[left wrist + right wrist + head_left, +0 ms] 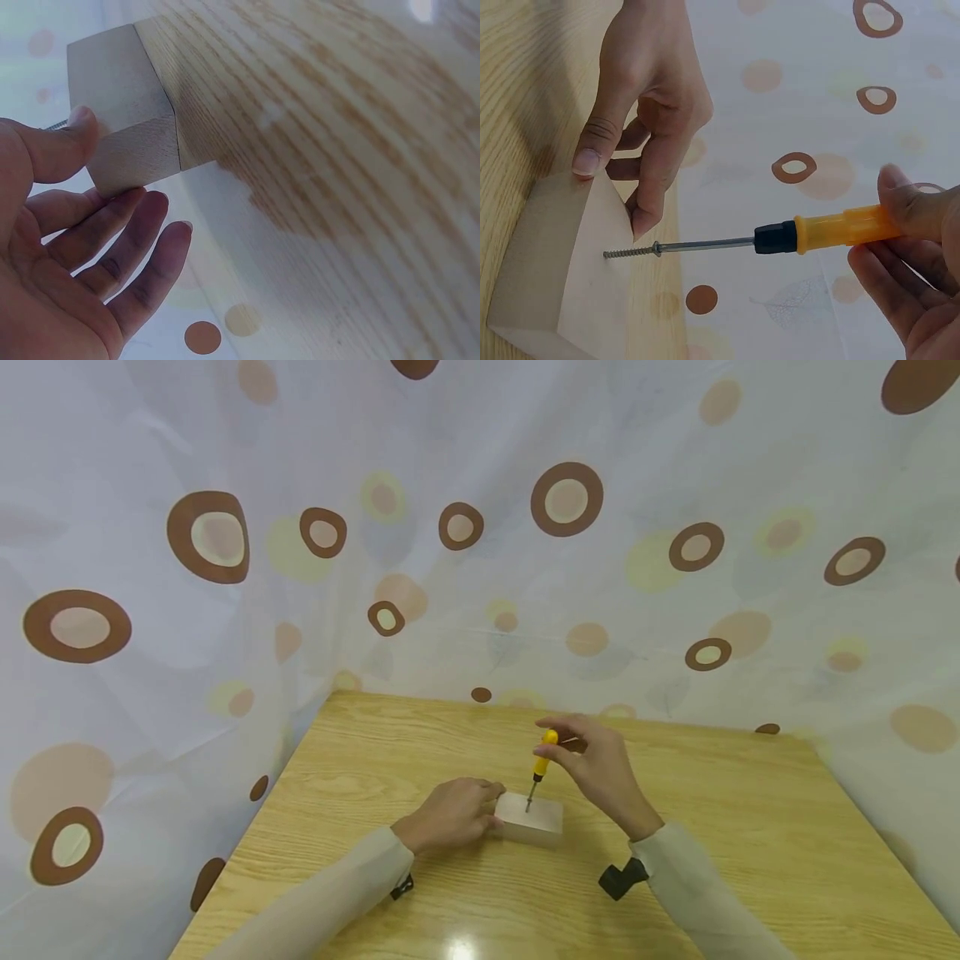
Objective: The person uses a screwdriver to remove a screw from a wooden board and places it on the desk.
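Note:
A pale wooden block [551, 814] lies on the table, its left end held between the thumb and fingers of my left hand [456, 814]. In the left wrist view the thumb is on one face of the block [120, 82] and fingertips are at its end. A screw [630, 253] stands in the block's top face, most of its thread exposed. My right hand [602, 768] pinches the yellow handle of a screwdriver [541, 767] near its top. The screwdriver's shaft meets the screw head in the right wrist view, slightly tilted in the head view.
The wood-grain table [360, 752] stretches out around the block. Behind it and along both sides hangs a white sheet [480, 435] with brown and beige circles. A black wrist mount [622, 878] sticks out below the right sleeve.

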